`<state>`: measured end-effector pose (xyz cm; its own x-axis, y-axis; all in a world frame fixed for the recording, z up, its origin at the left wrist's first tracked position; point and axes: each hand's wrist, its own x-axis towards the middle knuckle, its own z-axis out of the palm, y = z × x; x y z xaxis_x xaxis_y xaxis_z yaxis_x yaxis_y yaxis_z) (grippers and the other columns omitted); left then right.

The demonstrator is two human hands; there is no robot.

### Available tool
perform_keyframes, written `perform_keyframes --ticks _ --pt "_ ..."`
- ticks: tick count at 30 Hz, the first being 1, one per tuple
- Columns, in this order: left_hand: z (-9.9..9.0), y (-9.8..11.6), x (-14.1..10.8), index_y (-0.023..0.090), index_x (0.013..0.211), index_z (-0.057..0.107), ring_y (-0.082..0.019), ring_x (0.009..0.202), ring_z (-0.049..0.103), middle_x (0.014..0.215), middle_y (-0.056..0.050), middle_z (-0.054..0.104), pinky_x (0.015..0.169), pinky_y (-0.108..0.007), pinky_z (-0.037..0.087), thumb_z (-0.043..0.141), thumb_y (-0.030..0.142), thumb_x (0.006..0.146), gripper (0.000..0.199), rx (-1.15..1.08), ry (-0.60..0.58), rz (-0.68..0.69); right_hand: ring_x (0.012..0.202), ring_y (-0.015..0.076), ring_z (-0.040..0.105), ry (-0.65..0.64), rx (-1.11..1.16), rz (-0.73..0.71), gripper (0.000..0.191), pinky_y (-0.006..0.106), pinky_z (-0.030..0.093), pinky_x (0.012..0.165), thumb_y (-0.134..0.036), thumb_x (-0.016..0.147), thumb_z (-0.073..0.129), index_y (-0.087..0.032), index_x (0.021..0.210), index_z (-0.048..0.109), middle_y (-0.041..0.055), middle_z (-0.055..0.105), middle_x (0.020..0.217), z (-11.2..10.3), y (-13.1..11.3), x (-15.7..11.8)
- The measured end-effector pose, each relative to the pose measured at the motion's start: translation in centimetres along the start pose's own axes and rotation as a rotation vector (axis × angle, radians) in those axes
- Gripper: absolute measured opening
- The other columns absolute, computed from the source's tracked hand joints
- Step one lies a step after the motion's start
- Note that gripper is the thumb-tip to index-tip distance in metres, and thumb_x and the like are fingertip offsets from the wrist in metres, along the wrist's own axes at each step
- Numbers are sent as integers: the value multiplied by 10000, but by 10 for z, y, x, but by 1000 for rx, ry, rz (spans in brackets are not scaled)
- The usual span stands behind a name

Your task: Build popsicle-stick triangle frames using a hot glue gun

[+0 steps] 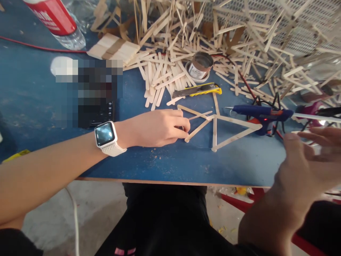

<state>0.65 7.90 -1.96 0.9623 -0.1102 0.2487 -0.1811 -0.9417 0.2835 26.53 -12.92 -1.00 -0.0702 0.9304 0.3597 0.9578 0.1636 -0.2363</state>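
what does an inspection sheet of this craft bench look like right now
surface: blue table, scuffed, with small crumbs near the front edge
job's things: flat stick frame of joined triangles lying on the table
clutter: big heap of loose sticks; glued stick panel; yellow utility knife; small tin; clear bottle with red label; blue glue gun
grippers: left hand, watch on wrist, pinches the frame's left end; right hand raised off the table, fingers spread, holding nothing, blurred
cables: red cable across the table top; black cord by the glue gun
surroundings: perforated white panel behind the heap; grey floor below
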Motion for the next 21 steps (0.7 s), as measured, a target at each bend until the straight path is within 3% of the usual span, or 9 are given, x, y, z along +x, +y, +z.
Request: perform_keyframes --ticks 4,6,8,10,12,14,16,18,21 --pt "1 -1 0 237 1201 834 -237 1146 683 1285 -80 792 1009 -381 578 518 127 1101 349 -13 19 2 1034 412 774 66 -5 109 641 491 609 688 -496 909 834 -359 1513 671 152 811 1261 -2 26 -17" --pt "1 0 0 218 1173 839 -242 1129 688 1267 -86 796 989 -378 580 510 115 1098 353 -9 35 12 972 381 782 202 -8 292 597 465 604 673 -465 929 827 -295 1485 691 181 816 1218 -7 51 -18" --pt "1 0 1 208 1152 844 -244 1112 694 1252 -91 800 973 -377 583 518 99 1088 350 -7 44 19 750 310 759 357 -85 508 560 403 552 575 -494 820 927 -160 1254 810 198 824 965 -10 75 -12" --pt "0 1 1 218 1150 847 -242 1115 702 1248 -89 802 979 -376 586 542 84 1070 343 -21 46 12 549 214 635 256 -162 618 553 354 448 495 -545 705 990 -102 1008 860 139 748 696 -11 91 0" --pt "0 1 1 231 1156 848 -241 1135 705 1251 -88 803 998 -376 590 562 78 1055 340 -36 39 -1 495 153 543 156 -148 661 472 331 409 485 -514 690 999 -98 859 854 98 698 602 -10 98 12" --pt "-1 2 1 232 1169 845 -240 1153 701 1268 -85 801 1019 -378 589 549 78 1057 352 -27 14 -14 509 145 552 161 -120 663 384 330 432 504 -449 711 994 -107 774 831 95 706 604 -9 98 17" --pt "-2 2 1 232 1181 840 -237 1158 696 1279 -82 800 1037 -381 587 520 80 1068 372 -9 -8 -17 523 165 605 285 -48 613 334 347 473 518 -410 752 975 -126 727 802 111 726 635 -10 95 15" --pt "-1 1 1 232 1189 836 -237 1160 692 1282 -81 798 1052 -387 584 496 84 1077 387 1 -12 -7 511 177 632 426 173 490 306 374 510 521 -409 813 943 -165 726 780 120 744 684 -16 89 10" --pt "0 1 0 213 1205 824 -243 1160 686 1300 -88 789 1066 -395 575 477 102 1091 382 6 3 17 511 189 658 413 377 281 384 407 531 515 -588 891 866 -231 779 779 122 759 747 -30 75 5"
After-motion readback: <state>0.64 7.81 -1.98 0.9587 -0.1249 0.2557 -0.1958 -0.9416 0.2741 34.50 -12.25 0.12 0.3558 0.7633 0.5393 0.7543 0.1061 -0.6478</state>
